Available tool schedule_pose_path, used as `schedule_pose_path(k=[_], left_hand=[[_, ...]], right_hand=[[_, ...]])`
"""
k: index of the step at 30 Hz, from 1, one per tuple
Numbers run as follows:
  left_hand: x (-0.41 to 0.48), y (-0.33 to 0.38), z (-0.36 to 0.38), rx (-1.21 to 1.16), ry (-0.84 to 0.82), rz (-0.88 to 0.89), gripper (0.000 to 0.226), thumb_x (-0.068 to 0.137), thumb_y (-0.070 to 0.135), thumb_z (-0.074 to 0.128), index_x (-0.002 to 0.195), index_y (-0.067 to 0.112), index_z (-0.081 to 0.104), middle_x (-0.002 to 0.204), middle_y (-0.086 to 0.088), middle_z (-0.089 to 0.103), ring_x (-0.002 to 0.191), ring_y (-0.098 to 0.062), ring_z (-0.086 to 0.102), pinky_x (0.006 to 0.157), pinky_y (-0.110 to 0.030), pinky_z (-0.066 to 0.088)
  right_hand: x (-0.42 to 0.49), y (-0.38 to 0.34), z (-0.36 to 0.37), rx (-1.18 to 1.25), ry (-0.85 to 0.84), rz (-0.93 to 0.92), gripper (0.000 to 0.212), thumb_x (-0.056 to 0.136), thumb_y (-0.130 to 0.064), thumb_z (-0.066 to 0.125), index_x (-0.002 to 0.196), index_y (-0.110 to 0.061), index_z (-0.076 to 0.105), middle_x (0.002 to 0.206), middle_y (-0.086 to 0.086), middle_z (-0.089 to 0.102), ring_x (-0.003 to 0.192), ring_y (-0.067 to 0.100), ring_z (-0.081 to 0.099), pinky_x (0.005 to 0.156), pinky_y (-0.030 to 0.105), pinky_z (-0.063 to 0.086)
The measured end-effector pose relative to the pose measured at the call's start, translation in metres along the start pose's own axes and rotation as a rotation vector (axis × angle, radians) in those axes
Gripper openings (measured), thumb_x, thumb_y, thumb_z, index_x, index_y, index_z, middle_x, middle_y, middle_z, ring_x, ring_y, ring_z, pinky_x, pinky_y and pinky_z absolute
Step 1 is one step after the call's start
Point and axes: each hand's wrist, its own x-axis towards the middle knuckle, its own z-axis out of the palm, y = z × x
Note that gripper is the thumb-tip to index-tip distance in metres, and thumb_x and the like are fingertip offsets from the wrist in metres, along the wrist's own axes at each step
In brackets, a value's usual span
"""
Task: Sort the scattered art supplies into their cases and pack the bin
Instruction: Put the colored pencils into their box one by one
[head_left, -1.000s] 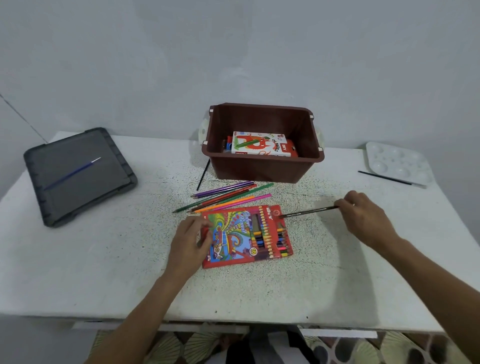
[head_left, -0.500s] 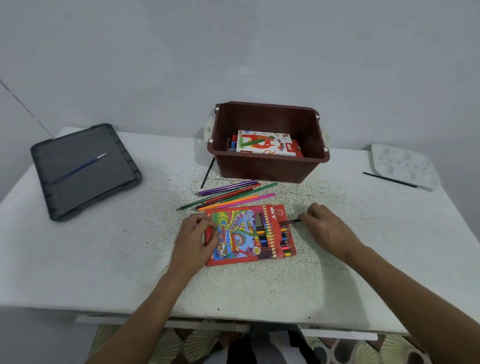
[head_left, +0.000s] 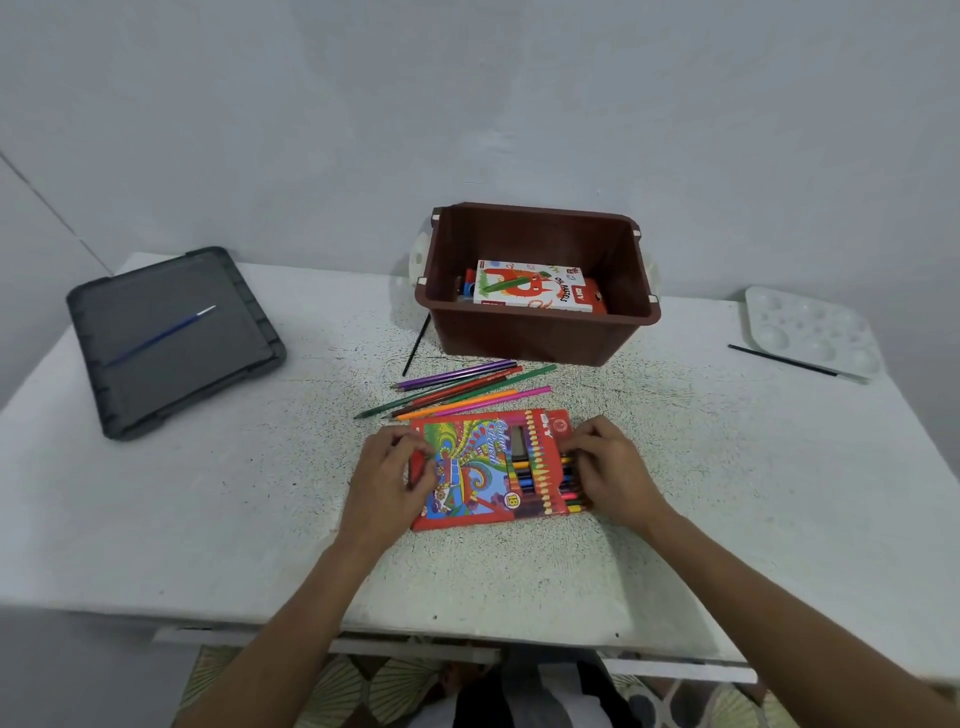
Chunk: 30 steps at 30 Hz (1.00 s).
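My left hand (head_left: 387, 475) clasps the pencil case (head_left: 485, 470); my right hand (head_left: 610, 470) meets its open end, grip unclear. I'd push straight toward the left hold.

On the speckled white worktop (head_left: 260, 493) a red cardboard coloured-pencil box (head_left: 483, 467) lies flat. The left hand (head_left: 387, 475) grips its left edge, and the right hand (head_left: 610, 470) curls its fingers over the open right end. Just behind it lie loose coloured pencils (head_left: 457, 389), in front of a brown plastic bin (head_left: 535, 338) holding an oil-pastels box (head_left: 530, 286).
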Motion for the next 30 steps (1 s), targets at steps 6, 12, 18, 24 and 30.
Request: schedule_pose_path(k=[6,12,18,24,30], left_hand=[[0.016,0.004,-0.006,0.098,0.206,-0.212,0.013,0.092,0.014,0.062,0.105,0.012,0.063,0.112,-0.005,0.059,0.097,-0.013,0.053,0.073,-0.03,0.047],[0.053,-0.016,-0.026,0.488,-0.028,-0.153,0.029,0.093,0.011,0.057,0.12,0.009,0.066,0.112,-0.014,0.067,0.095,-0.033,0.06,0.082,-0.046,0.048],[0.068,-0.013,-0.037,0.753,-0.141,-0.057,0.017,0.09,0.02,0.064,0.104,0.012,0.07,0.096,-0.009,0.068,0.089,-0.03,0.061,0.079,-0.042,0.044],[0.058,0.004,-0.045,0.556,0.052,-0.019,0.014,0.086,0.011,0.063,0.099,0.006,0.064,0.09,-0.013,0.065,0.077,-0.031,0.06,0.07,-0.041,0.045],[0.05,0.04,-0.04,-0.264,0.035,-0.353,0.008,0.092,0.011,0.065,0.095,0.01,0.058,0.085,0.005,0.068,0.074,-0.008,0.067,0.057,-0.011,0.048]], right_hand=[[0.001,-0.003,-0.005,0.11,-0.033,0.103,0.026,0.097,-0.003,0.05,0.116,-0.007,0.068,0.109,0.001,0.055,0.101,0.015,0.057,0.084,0.02,0.054],[0.002,-0.002,-0.004,0.136,-0.034,0.149,0.03,0.096,-0.004,0.053,0.123,-0.008,0.063,0.108,0.0,0.054,0.102,0.018,0.057,0.085,0.028,0.053],[0.001,-0.003,-0.005,0.243,-0.013,0.197,0.028,0.094,-0.007,0.058,0.122,-0.013,0.061,0.109,-0.003,0.055,0.098,0.004,0.055,0.079,0.015,0.048],[0.0,-0.005,-0.005,0.268,-0.001,0.201,0.027,0.094,-0.016,0.063,0.121,-0.015,0.062,0.108,-0.003,0.056,0.099,0.007,0.057,0.086,0.022,0.051],[0.008,-0.02,-0.004,0.102,0.084,0.085,0.027,0.096,-0.016,0.057,0.122,-0.015,0.063,0.109,-0.001,0.057,0.1,0.013,0.056,0.089,0.033,0.05]])
